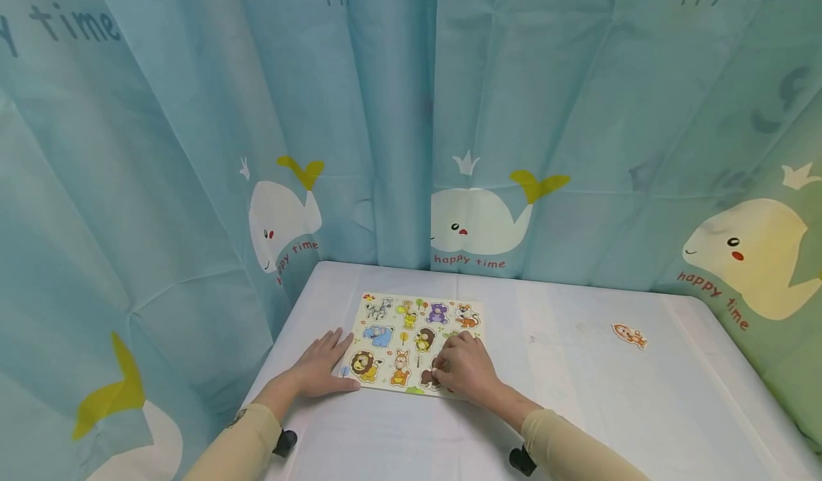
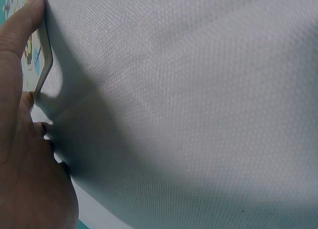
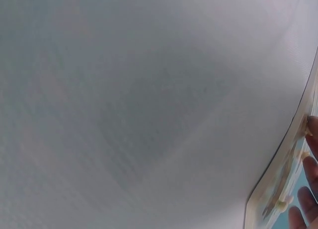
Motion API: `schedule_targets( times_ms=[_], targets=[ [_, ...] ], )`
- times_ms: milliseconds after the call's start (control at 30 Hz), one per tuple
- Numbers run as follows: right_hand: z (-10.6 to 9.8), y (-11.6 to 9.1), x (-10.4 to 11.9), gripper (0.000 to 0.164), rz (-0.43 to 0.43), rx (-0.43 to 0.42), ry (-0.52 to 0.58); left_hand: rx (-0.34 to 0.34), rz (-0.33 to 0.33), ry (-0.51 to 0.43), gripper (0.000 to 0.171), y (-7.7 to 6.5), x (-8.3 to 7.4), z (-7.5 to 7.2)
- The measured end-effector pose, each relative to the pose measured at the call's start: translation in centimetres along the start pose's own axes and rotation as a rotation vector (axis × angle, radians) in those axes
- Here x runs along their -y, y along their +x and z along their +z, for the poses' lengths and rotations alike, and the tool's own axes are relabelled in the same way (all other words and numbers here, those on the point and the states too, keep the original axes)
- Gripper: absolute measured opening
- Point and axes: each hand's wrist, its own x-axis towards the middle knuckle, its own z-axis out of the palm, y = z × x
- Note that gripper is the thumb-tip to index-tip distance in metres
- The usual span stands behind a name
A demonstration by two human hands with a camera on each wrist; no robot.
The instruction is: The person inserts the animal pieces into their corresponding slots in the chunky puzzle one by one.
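Observation:
A cream puzzle board (image 1: 398, 299) with several cartoon animal pieces lies on the white table. My left hand (image 1: 321, 367) rests at its lower left corner, fingers extended along the left side and thumb on the front edge. The thumb (image 2: 22, 23) presses the board's rim in the left wrist view. At the lower right of the board, my right hand (image 1: 469, 368) pinches a brown animal puzzle piece (image 1: 427, 377) with thumb and bent fingers; the hand covers much of it. Small knobs (image 3: 284, 204) stand up from pieces in the right wrist view.
A loose orange and white puzzle piece (image 1: 630, 335) lies apart on the right of the white table (image 1: 565, 402). A blue curtain (image 1: 385, 110) with whale prints hangs behind the table and along its sides.

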Motion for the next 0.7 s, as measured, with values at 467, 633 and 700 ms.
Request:
schedule_targets(
  times_ms=[467, 633, 700],
  targets=[
    [-1.4, -0.1, -1.4, 0.006, 0.016, 0.027, 0.062, -0.001, 0.010, -0.001, 0.106, -0.2, -0.2, -0.1],
    [-3.3, -0.4, -5.0, 0.008, 0.145, -0.018, 0.067, -0.004, 0.008, 0.000, 0.106, -0.1, 0.0, 0.0],
    [-4.1, -0.8, -6.7, 0.009, 0.194, -0.041, 0.052, -0.002, 0.004, 0.003, 0.106, -0.1, 0.0, 0.0]
  ],
)
